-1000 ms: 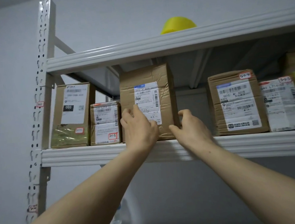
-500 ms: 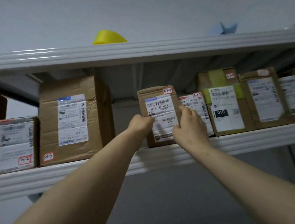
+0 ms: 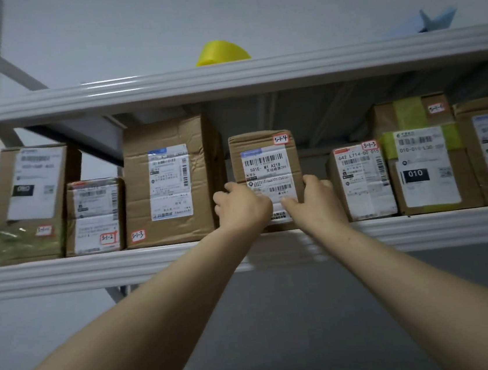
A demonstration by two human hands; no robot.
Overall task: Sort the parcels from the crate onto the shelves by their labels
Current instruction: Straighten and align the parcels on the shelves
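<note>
Parcel (image 3: pixel 264 159) tagged 5-1-4 stands upright at the front edge of the shelf (image 3: pixel 94 270), and we hold it from both sides. Nearest to us, our two bare forearms reach up toward it. Our left hand (image 3: pixel 241 208) grips the parcel's lower left edge, its fingers curled round the corner. Our right hand (image 3: pixel 315 204) grips the lower right edge, fingers round the side and thumb lying on the front label.

Just left of the parcel stands a large creased box (image 3: pixel 169 181) tagged 3-1-3. A small box (image 3: pixel 94 217) tagged 3-1-2 stands beside that, and a tall box (image 3: pixel 32 203) at the far left. To the right, across a gap, we see a narrow box (image 3: pixel 361 180) and then a box with green tape (image 3: pixel 429 169) marked 010.

Above them runs the upper shelf (image 3: pixel 224 79). Only the tops of a yellow object (image 3: pixel 221 52) and a blue object (image 3: pixel 434 20) show over its rim.
</note>
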